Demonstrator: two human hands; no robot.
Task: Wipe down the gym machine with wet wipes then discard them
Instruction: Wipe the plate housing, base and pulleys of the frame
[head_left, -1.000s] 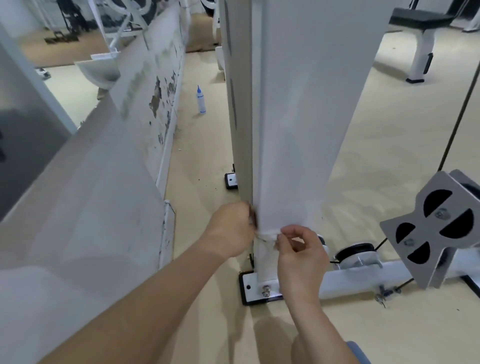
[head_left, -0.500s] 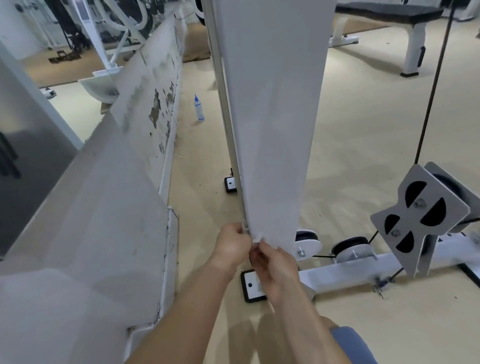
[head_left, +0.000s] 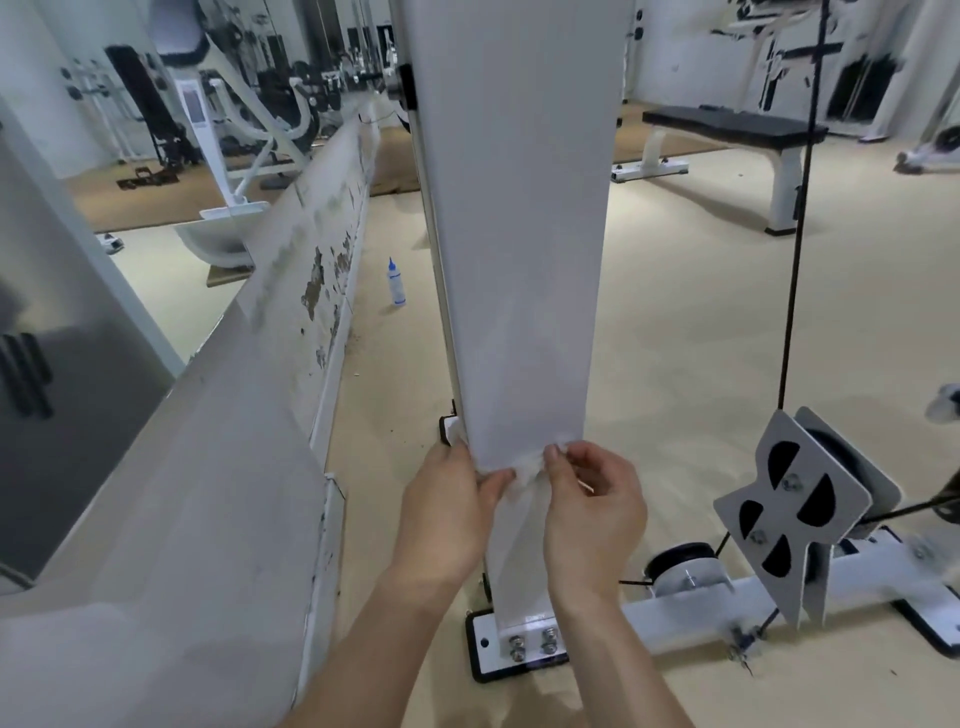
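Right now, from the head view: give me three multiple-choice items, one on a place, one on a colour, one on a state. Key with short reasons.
1. Where is the small clear plastic bottle with the blue cap?
A. on the floor, left of the white metal upright column
B. on a shelf
C. in a hand

2. What colour is the pad of the flat bench at the back?
A. red
B. black
C. green

3. How is the crumpled white wet wipe held?
A. lying loose on the ground
B. pinched by one hand alone
C. pinched by the left hand and the right hand at the column's face

Key: 1 A, it stands upright on the floor beside the column. 2 B, the pad is black on a white frame. 3 C, fingers of both hands close on it.
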